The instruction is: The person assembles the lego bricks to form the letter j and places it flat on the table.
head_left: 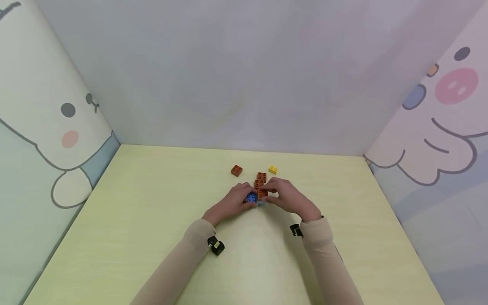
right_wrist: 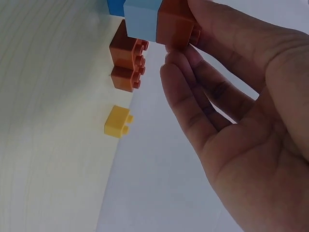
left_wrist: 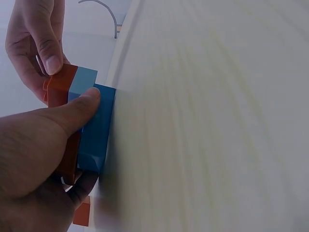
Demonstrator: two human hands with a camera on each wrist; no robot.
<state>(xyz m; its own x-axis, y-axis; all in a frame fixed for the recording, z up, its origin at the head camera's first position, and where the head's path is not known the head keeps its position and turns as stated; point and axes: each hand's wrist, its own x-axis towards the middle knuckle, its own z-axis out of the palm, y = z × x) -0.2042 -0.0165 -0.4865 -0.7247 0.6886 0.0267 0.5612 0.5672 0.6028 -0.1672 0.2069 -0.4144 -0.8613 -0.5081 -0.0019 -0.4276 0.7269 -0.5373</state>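
Observation:
In the head view my left hand (head_left: 232, 202) grips a small stack of toy building bricks at the table's middle. Its thumb lies along a dark blue brick (left_wrist: 100, 128) at the bottom, with the fingers round the far side. A light blue brick (left_wrist: 85, 80) sits above the dark blue one, topped by a reddish-brown brick (right_wrist: 175, 24). My right hand (head_left: 286, 197) pinches this reddish-brown brick between thumb and fingers. Blue studs (head_left: 251, 198) show beside it. The left palm hides part of the stack.
Just behind the stack lie more reddish-brown bricks (head_left: 261, 177). A separate reddish-brown brick (head_left: 237, 170) is farther back to the left, and a yellow brick (head_left: 273, 169) to the right. A pale wall (head_left: 244, 84) closes off the table's (head_left: 152, 190) far edge.

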